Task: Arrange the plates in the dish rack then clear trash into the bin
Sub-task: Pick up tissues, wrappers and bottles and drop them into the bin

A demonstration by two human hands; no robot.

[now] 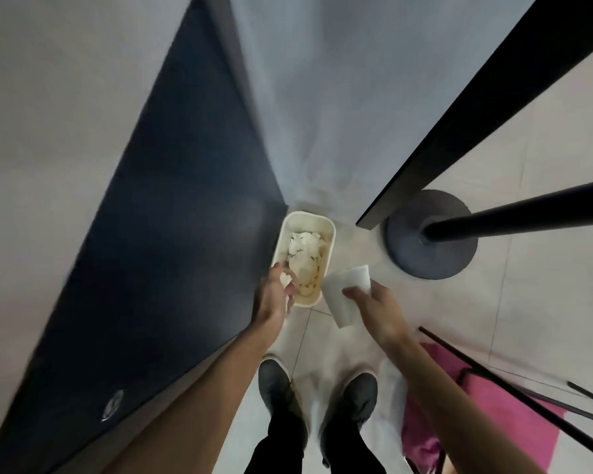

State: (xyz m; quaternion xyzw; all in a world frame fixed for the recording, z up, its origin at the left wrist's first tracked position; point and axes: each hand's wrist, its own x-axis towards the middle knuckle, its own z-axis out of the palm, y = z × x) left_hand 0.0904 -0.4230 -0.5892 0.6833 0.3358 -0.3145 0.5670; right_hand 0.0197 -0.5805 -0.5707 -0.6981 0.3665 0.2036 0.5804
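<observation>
A cream rectangular bin (pixel 328 248) stands on the floor in the corner, holding several crumpled white tissues (pixel 303 254). My left hand (pixel 274 292) hangs over the bin's near left rim and pinches a small crumpled white tissue (pixel 286 278). My right hand (pixel 377 306) is just right of the bin and grips a white paper cup (pixel 343 289), tilted with its mouth toward the upper right. No plates or dish rack are in view.
A dark cabinet front (pixel 158 261) rises at the left. A black round stand base (pixel 432 234) with a pole sits right of the bin, below a dark table edge (pixel 459 131). A pink cloth (pixel 493 405) lies at lower right. My shoes (pixel 274 381) are on pale tiles.
</observation>
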